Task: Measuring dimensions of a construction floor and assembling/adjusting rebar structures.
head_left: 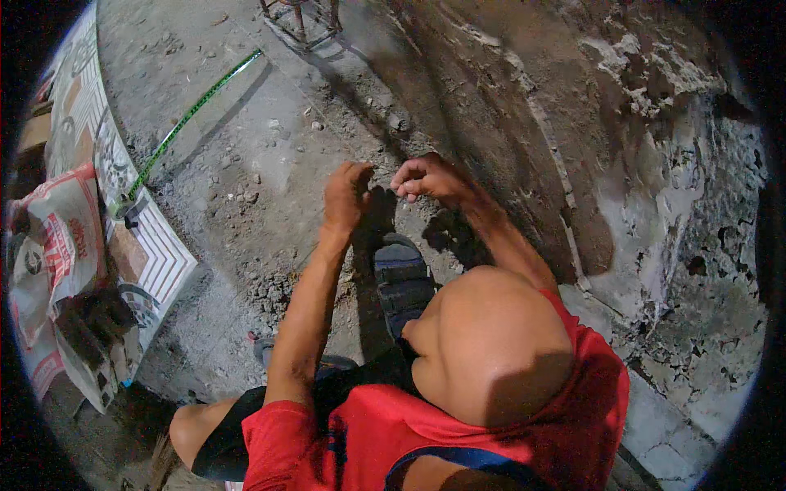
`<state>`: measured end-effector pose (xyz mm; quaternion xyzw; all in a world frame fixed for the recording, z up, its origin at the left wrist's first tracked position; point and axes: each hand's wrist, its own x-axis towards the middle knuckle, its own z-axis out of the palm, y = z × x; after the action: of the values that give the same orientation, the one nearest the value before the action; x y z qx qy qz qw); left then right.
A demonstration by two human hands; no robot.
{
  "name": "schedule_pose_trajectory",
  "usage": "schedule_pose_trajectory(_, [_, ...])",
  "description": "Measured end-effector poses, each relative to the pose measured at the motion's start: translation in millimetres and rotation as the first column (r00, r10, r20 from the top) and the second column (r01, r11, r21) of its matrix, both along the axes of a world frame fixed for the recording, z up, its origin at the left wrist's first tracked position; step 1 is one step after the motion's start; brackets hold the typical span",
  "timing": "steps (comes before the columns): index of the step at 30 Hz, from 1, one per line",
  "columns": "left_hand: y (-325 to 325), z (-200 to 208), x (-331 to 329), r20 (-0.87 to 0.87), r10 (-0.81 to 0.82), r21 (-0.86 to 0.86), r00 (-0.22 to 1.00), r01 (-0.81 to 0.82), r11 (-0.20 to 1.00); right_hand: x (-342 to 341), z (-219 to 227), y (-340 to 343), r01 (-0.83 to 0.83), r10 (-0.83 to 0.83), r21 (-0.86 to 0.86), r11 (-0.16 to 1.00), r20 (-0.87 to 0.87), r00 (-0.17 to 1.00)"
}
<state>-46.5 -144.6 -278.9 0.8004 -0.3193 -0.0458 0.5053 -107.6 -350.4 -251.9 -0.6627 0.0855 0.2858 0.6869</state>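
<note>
A rough, dusty grey concrete floor (246,164) strewn with small stones meets a crumbling plastered wall (655,164) whose surface has flaked away in pale patches. The person crouches at the foot of this wall, one dark strapped sandal (401,278) planted just below the two raised hands. The left hand (345,196) is curled, fingers bent down toward the thumb; the right hand (430,178) is likewise closed into a loose pinch, knuckles uppermost, and the two sit close together without clearly touching. Whatever they grip is too small or too hidden to make out (possibly a thin cord or wire, though none can be traced). The step in hand appears to be fine two-handed fingertip work held in the air just before the wall base; any further move would seem to call for steady hands and a maintained pinch. A green measuring tape (192,114) lies stretched across the floor well to the left, beside patterned flat tiles (160,254) and printed sacks (57,237).
</note>
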Motion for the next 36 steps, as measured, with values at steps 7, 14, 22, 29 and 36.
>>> schedule_pose_trajectory(7, [3.2, -19.6, -3.0, -0.047, 0.102, -0.087, 0.994, -0.105, 0.991, 50.8, -1.9, 19.4, 0.146, -0.061, -0.236, 0.961, 0.332, 0.941])
schedule_pose_trajectory(14, [-8.4, -25.7, -9.9, -0.219, 0.290, -0.059, 0.931, -0.310, 0.949, 80.4, -52.6, 51.8, 0.349, 0.050, -0.441, 0.827, 0.675, 0.736])
schedule_pose_trajectory(22, [-16.0, -16.3, -9.6, -0.333, 0.350, -0.084, 0.875, -0.398, 0.914, 86.0, -57.9, 35.5, 0.193, -0.190, -0.089, 0.977, 0.037, 0.981])
schedule_pose_trajectory(29, [-4.4, -14.5, -7.3, -0.230, 0.374, -0.026, 0.898, -0.390, 0.920, 90.6, -56.9, 40.4, 0.088, -0.087, 0.011, 0.996, -0.045, 0.995])
schedule_pose_trajectory(36, [-7.5, -28.6, -12.6, -0.263, 0.332, -0.012, 0.906, -0.347, 0.938, 96.9, -54.2, 32.6, -0.008, 0.248, -0.616, 0.788, 0.305, 0.919])
